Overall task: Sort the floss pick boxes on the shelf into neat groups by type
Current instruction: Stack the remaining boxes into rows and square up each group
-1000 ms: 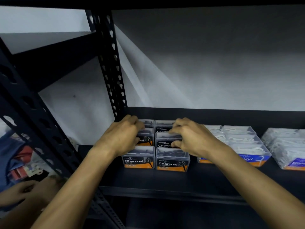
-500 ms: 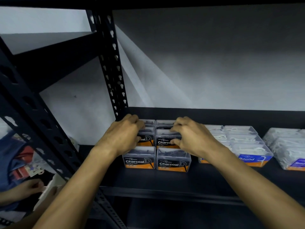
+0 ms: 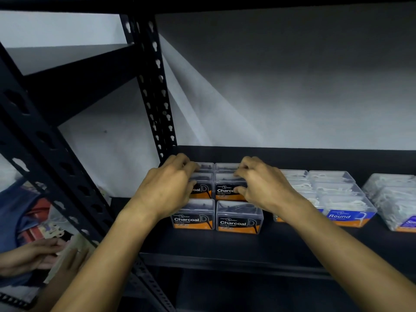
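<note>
Clear Charcoal floss pick boxes [image 3: 239, 218] with black and orange labels stand in two columns at the left of the dark shelf [image 3: 225, 246]. My left hand [image 3: 165, 188] rests on the left column's middle box, fingers curled over its top. Over the right column's middle Charcoal box [image 3: 226, 188] my right hand [image 3: 263, 185] grips, thumb at its front, fingers over its lid. To the right sits a group of Round boxes [image 3: 344, 210] with white picks and blue labels. A third group with white picks [image 3: 396, 206] stands at the far right.
A perforated black upright [image 3: 155, 91] stands just left of the Charcoal boxes. A slanted black post [image 3: 45, 154] crosses the left foreground. Another person's hands [image 3: 33, 255] work at lower left, outside the rack. The shelf's front strip lies in front of the boxes.
Both hands stay on the middle Charcoal boxes with only slight finger shifts. The other person's hands at lower left have moved.
</note>
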### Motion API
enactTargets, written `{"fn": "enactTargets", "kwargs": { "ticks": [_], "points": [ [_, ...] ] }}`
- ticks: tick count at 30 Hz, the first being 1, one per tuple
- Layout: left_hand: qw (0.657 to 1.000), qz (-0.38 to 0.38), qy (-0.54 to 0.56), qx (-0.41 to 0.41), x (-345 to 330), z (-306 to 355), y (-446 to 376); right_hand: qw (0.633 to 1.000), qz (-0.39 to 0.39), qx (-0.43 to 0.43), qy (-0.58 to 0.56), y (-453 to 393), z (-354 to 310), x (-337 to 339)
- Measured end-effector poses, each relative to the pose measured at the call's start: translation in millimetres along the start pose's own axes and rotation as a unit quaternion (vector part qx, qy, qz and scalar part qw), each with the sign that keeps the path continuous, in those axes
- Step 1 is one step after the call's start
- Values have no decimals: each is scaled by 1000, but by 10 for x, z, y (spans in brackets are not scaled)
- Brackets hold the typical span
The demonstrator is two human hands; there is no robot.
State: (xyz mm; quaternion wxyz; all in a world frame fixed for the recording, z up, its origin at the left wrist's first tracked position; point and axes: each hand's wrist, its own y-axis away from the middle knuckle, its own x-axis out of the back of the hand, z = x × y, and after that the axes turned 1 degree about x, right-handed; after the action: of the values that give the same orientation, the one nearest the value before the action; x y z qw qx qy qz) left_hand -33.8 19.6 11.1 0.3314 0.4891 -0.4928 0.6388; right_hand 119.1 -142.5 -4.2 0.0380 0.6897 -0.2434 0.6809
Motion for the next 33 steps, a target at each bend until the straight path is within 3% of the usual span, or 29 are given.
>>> {"fn": "enactTargets", "kwargs": {
  "ticks": [5,11,14,21,33],
  "points": [
    [994,102,34,-16,-14,167,291,1000,18,-3,-3,50,0,31],
    [996,61,61,-23,-191,262,681,981,184,-5,-57,418,-171,40],
    [997,61,44,-3,-332,275,778,974,221,-15,-47,691,-288,-102],
    [996,86,27,14,-499,236,801,984,167,-60,19,955,-445,-425],
    [993,91,17,77,-556,245,586,979,183,-93,-6,772,-453,-560]
  ]
}}
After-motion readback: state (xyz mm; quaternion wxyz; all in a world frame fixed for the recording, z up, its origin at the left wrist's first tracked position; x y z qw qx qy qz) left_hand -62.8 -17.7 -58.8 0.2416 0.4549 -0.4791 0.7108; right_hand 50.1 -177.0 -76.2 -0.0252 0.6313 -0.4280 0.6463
